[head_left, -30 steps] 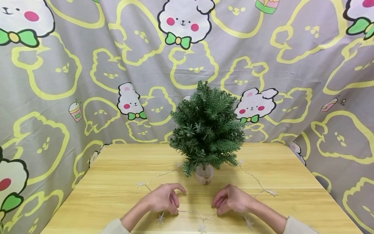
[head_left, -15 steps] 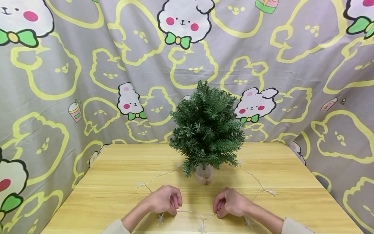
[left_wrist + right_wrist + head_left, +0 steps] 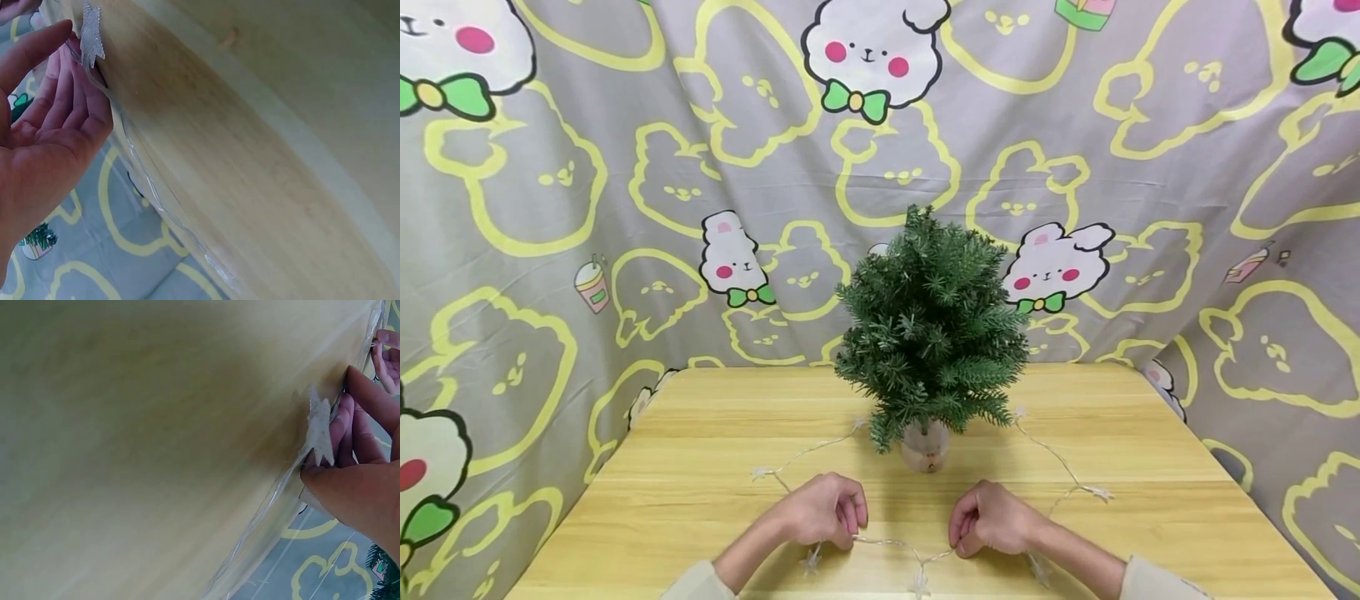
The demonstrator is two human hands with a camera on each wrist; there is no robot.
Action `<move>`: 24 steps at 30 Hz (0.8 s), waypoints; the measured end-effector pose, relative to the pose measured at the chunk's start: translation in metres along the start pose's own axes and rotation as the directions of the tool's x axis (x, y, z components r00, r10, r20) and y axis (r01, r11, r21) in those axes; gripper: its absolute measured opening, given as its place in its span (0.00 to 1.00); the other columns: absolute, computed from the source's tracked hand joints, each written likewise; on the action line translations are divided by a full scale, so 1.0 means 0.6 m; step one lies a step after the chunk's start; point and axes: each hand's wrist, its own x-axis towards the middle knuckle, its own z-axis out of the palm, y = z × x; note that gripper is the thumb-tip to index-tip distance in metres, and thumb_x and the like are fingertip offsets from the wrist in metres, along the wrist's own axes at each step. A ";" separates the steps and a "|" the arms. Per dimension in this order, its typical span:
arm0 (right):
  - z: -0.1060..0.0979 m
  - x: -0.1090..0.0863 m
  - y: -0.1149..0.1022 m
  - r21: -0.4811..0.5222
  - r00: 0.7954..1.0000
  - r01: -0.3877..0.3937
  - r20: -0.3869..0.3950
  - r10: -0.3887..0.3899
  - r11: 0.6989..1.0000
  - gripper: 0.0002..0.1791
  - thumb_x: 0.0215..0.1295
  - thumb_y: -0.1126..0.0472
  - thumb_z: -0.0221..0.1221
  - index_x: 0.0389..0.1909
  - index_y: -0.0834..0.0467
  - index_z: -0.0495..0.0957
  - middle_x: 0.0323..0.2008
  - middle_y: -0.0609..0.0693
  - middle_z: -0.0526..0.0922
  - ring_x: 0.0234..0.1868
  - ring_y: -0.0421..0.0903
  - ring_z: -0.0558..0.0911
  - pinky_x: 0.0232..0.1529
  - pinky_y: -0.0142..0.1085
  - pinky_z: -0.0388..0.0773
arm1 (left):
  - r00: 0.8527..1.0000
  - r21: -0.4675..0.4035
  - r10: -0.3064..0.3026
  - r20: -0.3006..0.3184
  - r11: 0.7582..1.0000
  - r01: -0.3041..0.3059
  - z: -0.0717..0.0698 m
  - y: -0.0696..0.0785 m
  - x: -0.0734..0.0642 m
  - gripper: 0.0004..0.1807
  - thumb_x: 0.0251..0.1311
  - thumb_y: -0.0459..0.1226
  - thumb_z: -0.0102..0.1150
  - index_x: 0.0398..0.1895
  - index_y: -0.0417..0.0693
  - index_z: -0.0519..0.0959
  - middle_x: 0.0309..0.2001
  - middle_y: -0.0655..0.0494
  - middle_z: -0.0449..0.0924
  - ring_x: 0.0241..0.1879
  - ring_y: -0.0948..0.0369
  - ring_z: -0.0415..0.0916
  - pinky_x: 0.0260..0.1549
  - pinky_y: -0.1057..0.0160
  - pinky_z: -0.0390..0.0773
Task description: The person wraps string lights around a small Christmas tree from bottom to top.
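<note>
A string of star lights (image 3: 887,543) curves in a loop on the table, in front of and around a small artificial Christmas tree (image 3: 932,325). My left hand (image 3: 823,510) pinches its clear wire between thumb and fingers, left of the front star (image 3: 920,582). On the other side of that star, my right hand (image 3: 996,517) pinches the wire too. A star light (image 3: 92,37) shows beside the left fingertips in the left wrist view. Another star (image 3: 319,428) sits by the right thumb in the right wrist view. Both hands partly cover the wire.
The tree stands upright in a translucent base (image 3: 925,450) on a wooden table (image 3: 715,417). More stars lie at the left (image 3: 762,473) and right (image 3: 1097,493). A patterned curtain (image 3: 790,183) hangs behind and beside the table.
The left index finger, stretched out a second ago, has curled in toward the thumb at the wire. My right hand has shifted slightly toward me. Tree and lights stay nearly where they were.
</note>
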 end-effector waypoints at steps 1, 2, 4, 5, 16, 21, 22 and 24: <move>0.001 0.000 0.000 -0.003 1.000 0.000 0.001 0.000 1.000 0.07 0.44 0.73 0.70 0.25 0.60 0.86 0.21 0.47 0.83 0.22 0.35 0.76 0.24 0.26 0.74 | 1.000 0.001 -0.001 0.000 1.000 0.001 0.000 0.000 0.000 0.17 0.38 0.18 0.68 0.32 0.43 0.82 0.27 0.53 0.83 0.28 0.63 0.80 0.31 0.69 0.82; 0.001 0.000 -0.001 -0.006 1.000 -0.001 0.003 0.001 1.000 0.07 0.44 0.73 0.70 0.25 0.60 0.86 0.21 0.46 0.82 0.22 0.35 0.76 0.24 0.26 0.74 | 1.000 0.001 -0.001 -0.001 1.000 0.001 -0.001 -0.001 0.000 0.17 0.38 0.18 0.68 0.32 0.43 0.82 0.27 0.53 0.83 0.28 0.63 0.80 0.31 0.69 0.82; 0.000 -0.002 -0.004 -0.016 1.000 0.001 0.006 -0.001 1.000 0.08 0.44 0.74 0.68 0.26 0.60 0.85 0.20 0.44 0.80 0.21 0.34 0.74 0.24 0.26 0.73 | 1.000 0.011 -0.001 -0.003 1.000 0.001 -0.001 0.000 -0.001 0.17 0.39 0.19 0.68 0.32 0.43 0.82 0.27 0.54 0.83 0.28 0.64 0.80 0.31 0.69 0.82; -0.002 -0.003 -0.007 -0.021 1.000 0.001 0.010 0.000 1.000 0.09 0.43 0.75 0.65 0.26 0.60 0.85 0.20 0.44 0.78 0.21 0.34 0.72 0.24 0.26 0.72 | 1.000 0.021 0.002 -0.006 1.000 -0.002 -0.002 0.000 -0.001 0.16 0.39 0.20 0.68 0.32 0.44 0.82 0.27 0.54 0.83 0.27 0.64 0.80 0.31 0.69 0.81; -0.056 -0.016 -0.039 0.039 0.995 -0.025 0.099 0.021 0.999 0.12 0.42 0.80 0.58 0.30 0.67 0.80 0.22 0.49 0.80 0.23 0.39 0.76 0.27 0.30 0.78 | 0.997 0.076 0.075 0.016 0.994 -0.076 -0.036 0.026 -0.004 0.07 0.49 0.26 0.62 0.32 0.42 0.85 0.24 0.59 0.81 0.23 0.70 0.75 0.26 0.70 0.78; -0.092 -0.019 -0.054 0.013 0.991 0.000 0.135 -0.002 1.000 0.11 0.44 0.78 0.58 0.31 0.68 0.80 0.23 0.50 0.82 0.24 0.40 0.78 0.27 0.32 0.77 | 0.997 0.076 0.080 0.009 0.994 -0.081 -0.058 0.041 -0.010 0.03 0.54 0.28 0.64 0.31 0.40 0.84 0.24 0.53 0.84 0.23 0.68 0.77 0.25 0.70 0.78; -0.099 -0.020 -0.058 0.017 0.990 -0.001 0.139 -0.002 1.000 0.11 0.44 0.78 0.58 0.32 0.68 0.80 0.23 0.50 0.82 0.23 0.40 0.78 0.27 0.32 0.77 | 0.997 0.080 0.083 0.007 0.993 -0.083 -0.062 0.044 -0.011 0.02 0.54 0.29 0.65 0.31 0.41 0.84 0.25 0.52 0.84 0.24 0.67 0.78 0.26 0.69 0.80; -0.111 -0.023 -0.064 0.022 0.990 -0.002 0.141 -0.001 1.000 0.11 0.45 0.77 0.59 0.33 0.68 0.80 0.23 0.50 0.82 0.23 0.40 0.78 0.27 0.34 0.78 | 0.997 0.062 0.080 0.014 0.995 -0.081 -0.071 0.048 -0.015 0.02 0.55 0.28 0.64 0.31 0.42 0.84 0.26 0.50 0.85 0.25 0.62 0.81 0.28 0.64 0.83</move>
